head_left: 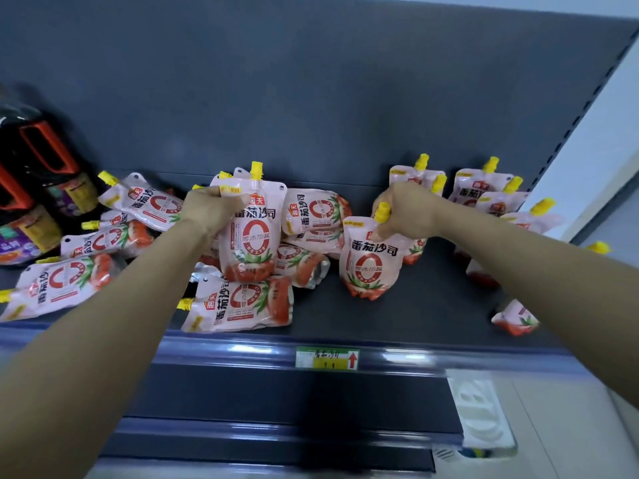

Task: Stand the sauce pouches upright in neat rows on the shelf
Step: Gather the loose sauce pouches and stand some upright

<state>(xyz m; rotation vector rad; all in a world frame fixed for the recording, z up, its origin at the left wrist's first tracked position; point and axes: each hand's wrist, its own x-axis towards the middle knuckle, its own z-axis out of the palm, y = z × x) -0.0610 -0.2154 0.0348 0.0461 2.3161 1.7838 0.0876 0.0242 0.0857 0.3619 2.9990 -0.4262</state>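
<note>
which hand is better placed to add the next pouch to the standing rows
Right. The right hand already holds a pouch upright by its cap, beside the standing rows on the right. The left hand grips another pouch over the fallen pile, farther from them.

Even, moderately bright light, glare streaks on the shelf edge rail, soft blur throughout, wide-angle bowing at edges

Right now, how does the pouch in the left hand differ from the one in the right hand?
The left hand grips the left pouch at its top corner, over the pile of fallen pouches. The right hand pinches the right pouch at its yellow cap, its base on or near the bare shelf. Both are upright, label facing out, same design.
</note>
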